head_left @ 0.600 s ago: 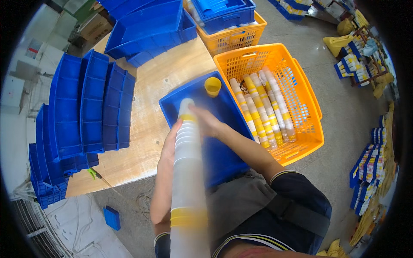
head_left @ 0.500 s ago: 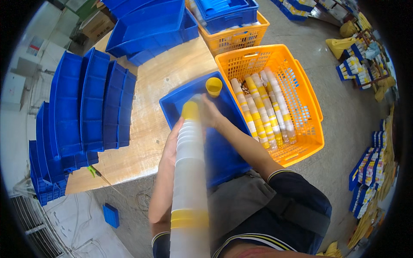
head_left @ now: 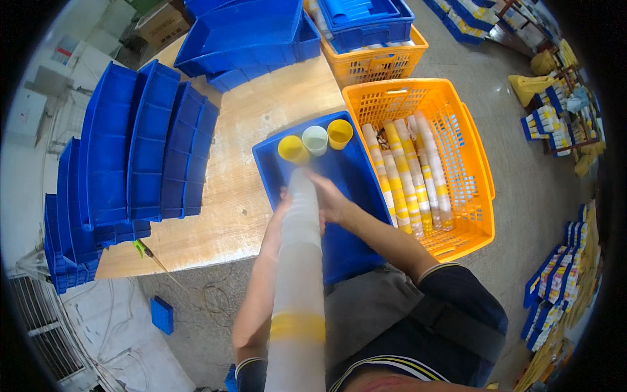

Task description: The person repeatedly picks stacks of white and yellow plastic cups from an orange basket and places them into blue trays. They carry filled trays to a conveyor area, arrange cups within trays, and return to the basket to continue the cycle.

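A long stack of nested cups (head_left: 297,281), mostly translucent white with a yellow band, slants from my chest down over a blue tray (head_left: 349,245). My left hand (head_left: 277,219) is wrapped round the stack's left side near its far end. At the right side of that end, my right hand (head_left: 332,199) grips it, its fingers partly hidden and a little blurred. Just beyond, three single cups line the tray's far side: a slightly blurred yellow cup (head_left: 293,150), a pale white cup (head_left: 315,141) and another yellow cup (head_left: 339,134).
An orange crate (head_left: 480,176) holding several cup stacks (head_left: 408,176) adjoins the tray on the right. Blue bins (head_left: 153,144) stand on the wooden table (head_left: 248,144) at left, with more bins (head_left: 251,46) at its far end. Another orange crate (head_left: 385,64) stands behind.
A yellow cup, earlier at the stack's tip, now stands in the tray, and a pale cup is beside it. My right hand has come back against the stack's end.
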Demonstrator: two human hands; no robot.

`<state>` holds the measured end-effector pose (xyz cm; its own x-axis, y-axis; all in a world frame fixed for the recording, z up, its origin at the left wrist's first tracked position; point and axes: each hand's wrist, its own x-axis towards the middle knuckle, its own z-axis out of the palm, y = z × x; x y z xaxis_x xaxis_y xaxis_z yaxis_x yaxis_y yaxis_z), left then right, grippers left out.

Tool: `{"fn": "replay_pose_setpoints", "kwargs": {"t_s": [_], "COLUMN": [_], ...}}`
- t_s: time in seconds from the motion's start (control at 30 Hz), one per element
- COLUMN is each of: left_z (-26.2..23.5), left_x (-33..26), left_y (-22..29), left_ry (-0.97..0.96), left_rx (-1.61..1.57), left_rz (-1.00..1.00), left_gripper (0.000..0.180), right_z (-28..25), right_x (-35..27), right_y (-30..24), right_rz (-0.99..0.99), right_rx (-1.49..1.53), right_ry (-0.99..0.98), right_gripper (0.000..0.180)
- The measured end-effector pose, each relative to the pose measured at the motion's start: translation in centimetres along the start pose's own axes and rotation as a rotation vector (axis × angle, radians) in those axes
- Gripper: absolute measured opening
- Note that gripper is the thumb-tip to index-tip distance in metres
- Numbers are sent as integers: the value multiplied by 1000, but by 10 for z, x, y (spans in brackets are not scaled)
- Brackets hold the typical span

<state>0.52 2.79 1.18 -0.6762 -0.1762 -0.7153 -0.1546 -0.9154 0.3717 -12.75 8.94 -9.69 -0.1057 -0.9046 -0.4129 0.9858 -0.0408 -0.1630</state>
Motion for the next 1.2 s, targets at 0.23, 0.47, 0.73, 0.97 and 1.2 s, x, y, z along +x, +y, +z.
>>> {"fn": "replay_pose_setpoints", "kwargs": {"t_s": [0.23, 0.47, 0.73, 0.97, 1.2], "left_z": [-5, -7, -11, -21, -40], "left_x": [-30, -11, -3, -19, -31], "left_y": [-8, -7, -15, -14, -3], "left_ry": [24, -134, -135, -129, -124], "left_rx": [-117, -55, -8, 66, 110], "left_rz": [-110, -201, -237, -232, -240], "left_gripper": [56, 53, 54, 52, 54], "right_z": [-8, -8, -7, -23, -39], "right_x": [4, -27, -67, -38, -39], "right_y": [12, 5, 7, 19, 49], "right_rz": [98, -114, 49, -279, -15], "right_rx": [-10, -209, -116, -118, -407], "right_ry": [48, 131, 181, 68, 28], "right_gripper": [50, 46, 57, 51, 58]}}
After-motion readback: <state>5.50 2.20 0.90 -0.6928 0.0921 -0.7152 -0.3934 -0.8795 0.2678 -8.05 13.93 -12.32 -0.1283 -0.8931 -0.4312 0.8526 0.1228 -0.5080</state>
